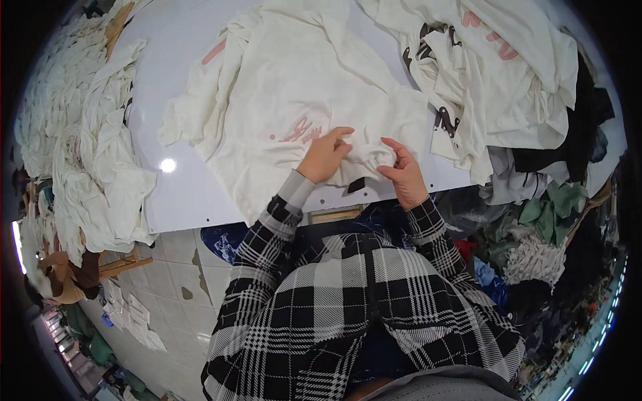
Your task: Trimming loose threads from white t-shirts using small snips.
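A white top (267, 100) with pink script on it lies spread over the pale table, its lower part near the front edge. My left hand (324, 155) rests on the cloth just right of the script, index finger stretched out and thumb apart from it. To its right, my right hand (405, 175) has a bunched fold of the same top between thumb and fingers. A small dark piece (356, 185) shows at the table edge between my hands. Some of my left fingers are hidden under the hand.
A heap of white garments (100, 147) covers the table's left side and hangs over it. More white garments with dark and pink prints (495, 87) lie at the right. Below them are piled cloths, green (555, 210) and pale ones (535, 257). Papers (130, 311) lie on the tiled floor.
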Available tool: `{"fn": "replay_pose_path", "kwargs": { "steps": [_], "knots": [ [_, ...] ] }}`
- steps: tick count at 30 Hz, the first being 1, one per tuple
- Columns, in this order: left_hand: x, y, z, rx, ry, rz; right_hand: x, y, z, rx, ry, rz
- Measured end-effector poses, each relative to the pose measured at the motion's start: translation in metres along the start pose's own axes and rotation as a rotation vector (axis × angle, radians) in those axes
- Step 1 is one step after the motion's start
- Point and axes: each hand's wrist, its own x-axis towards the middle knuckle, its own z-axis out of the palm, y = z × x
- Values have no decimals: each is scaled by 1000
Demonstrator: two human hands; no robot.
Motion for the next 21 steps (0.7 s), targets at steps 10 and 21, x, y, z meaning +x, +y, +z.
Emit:
{"fn": "replay_pose_path", "kwargs": {
  "steps": [10,21],
  "knots": [
    [19,12,-47,-441,-145,-429,13,9,-17,-315,106,-68],
    [10,12,-38,319,-10,14,27,10,-11,303,72,140]
  ]
}}
